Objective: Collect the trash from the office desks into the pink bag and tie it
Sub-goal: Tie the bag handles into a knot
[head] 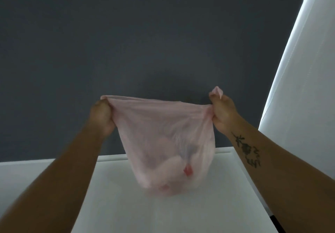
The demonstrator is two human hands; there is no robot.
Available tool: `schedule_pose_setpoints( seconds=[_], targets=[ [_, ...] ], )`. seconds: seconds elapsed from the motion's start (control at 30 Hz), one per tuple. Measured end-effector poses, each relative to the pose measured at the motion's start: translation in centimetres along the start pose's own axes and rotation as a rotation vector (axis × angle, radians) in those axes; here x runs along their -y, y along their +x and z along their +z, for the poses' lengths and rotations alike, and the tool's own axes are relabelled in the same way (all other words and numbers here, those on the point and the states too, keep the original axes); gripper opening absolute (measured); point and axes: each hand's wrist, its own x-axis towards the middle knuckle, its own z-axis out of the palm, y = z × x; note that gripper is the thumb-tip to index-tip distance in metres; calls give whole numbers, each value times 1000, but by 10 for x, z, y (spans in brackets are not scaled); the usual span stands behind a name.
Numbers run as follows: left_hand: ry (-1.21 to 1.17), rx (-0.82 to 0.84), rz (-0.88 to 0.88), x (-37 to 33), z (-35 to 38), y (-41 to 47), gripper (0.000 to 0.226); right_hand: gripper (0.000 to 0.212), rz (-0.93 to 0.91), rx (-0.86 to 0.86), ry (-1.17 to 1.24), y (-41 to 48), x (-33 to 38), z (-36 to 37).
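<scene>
1. Nearest to us, two bare forearms reach forward from the lower corners; the right one carries a dark tattoo (pixel 247 151) on its inner side.
2. Below and between them lies the white table (pixel 116 202), running away toward the wall.
3. Over the table hangs the pink bag (pixel 168 133), thin and see-through. Its rounded bottom is blurred, so we cannot tell whether it touches the table or hangs just clear of it.
4. Inside the bag we make out pale crumpled trash with a small red piece (pixel 188 170) low down and a darker patch above it.
5. The left hand (pixel 102 116) has its fingers curled tight round the left side of the bag's rim, bunching the plastic in a fist.
6. The right hand (pixel 223 114) grips the right side of the rim the same way, with a tuft of pink plastic sticking up above its fingers. The rim is stretched between the two hands.
7. Behind everything stands a dark grey wall (pixel 145 33), and a bright white panel (pixel 299 87) slants up along the right edge.
</scene>
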Motion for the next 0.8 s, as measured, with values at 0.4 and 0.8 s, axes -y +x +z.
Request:
schedule_pose_setpoints(
  seconds=[0.4, 0.8],
  targets=[
    [-125, 167, -159, 56, 3, -17, 43, 36, 175, -171, 353, 4, -31, 0],
    [-293, 204, -231, 60, 19, -26, 25, 33, 18, -62, 47, -10, -54, 5]
  ],
)
